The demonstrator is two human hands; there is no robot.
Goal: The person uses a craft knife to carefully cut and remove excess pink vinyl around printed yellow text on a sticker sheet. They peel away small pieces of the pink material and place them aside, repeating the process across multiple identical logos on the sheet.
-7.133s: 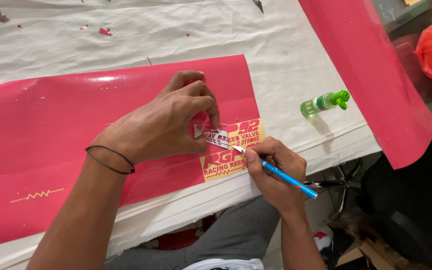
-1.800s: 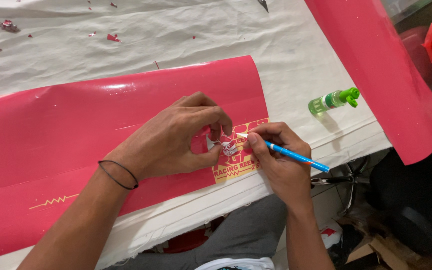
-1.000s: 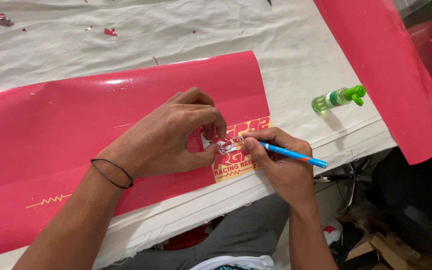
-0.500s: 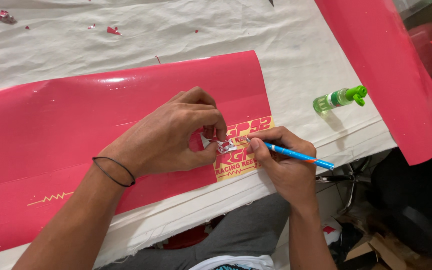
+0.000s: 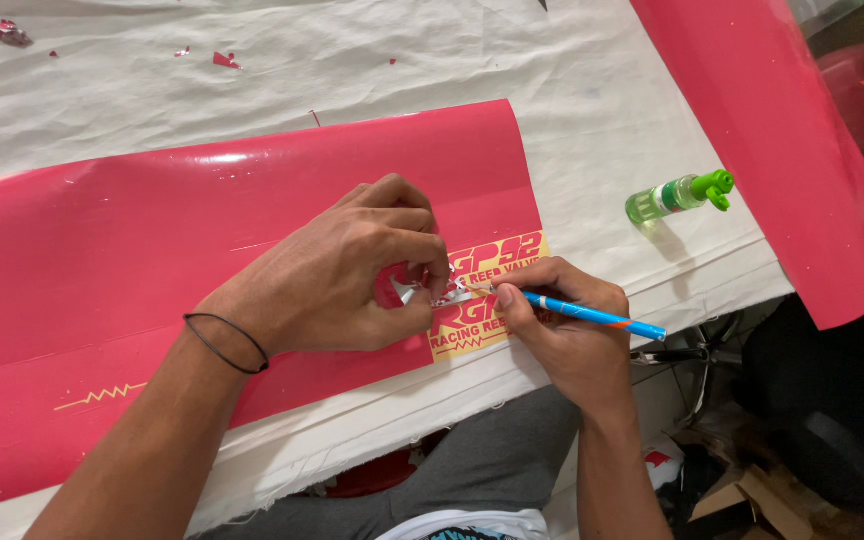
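A glossy pink vinyl sheet [image 5: 202, 230] lies across the white cloth-covered table [image 5: 352, 60]. At its lower right corner is a yellow patch with red cut lettering [image 5: 497, 262]. My left hand [image 5: 342, 270], a black band on its wrist, pinches a small curled scrap of peeled vinyl [image 5: 402, 290] over that patch. My right hand [image 5: 567, 335] holds a blue craft knife [image 5: 592, 315] like a pen. Its tip touches the lettering right beside my left fingertips.
A small green spray bottle [image 5: 677, 193] lies on the cloth to the right. A second pink sheet [image 5: 782, 150] hangs over the table's right edge. Tiny pink scraps [image 5: 222, 60] dot the far cloth. Cardboard and clutter [image 5: 752, 490] sit on the floor below.
Seven seconds ago my left hand lay flatter on the patch; now its fingers pinch a lifted scrap. The knife tip has stayed on the lettering, shifting only slightly.
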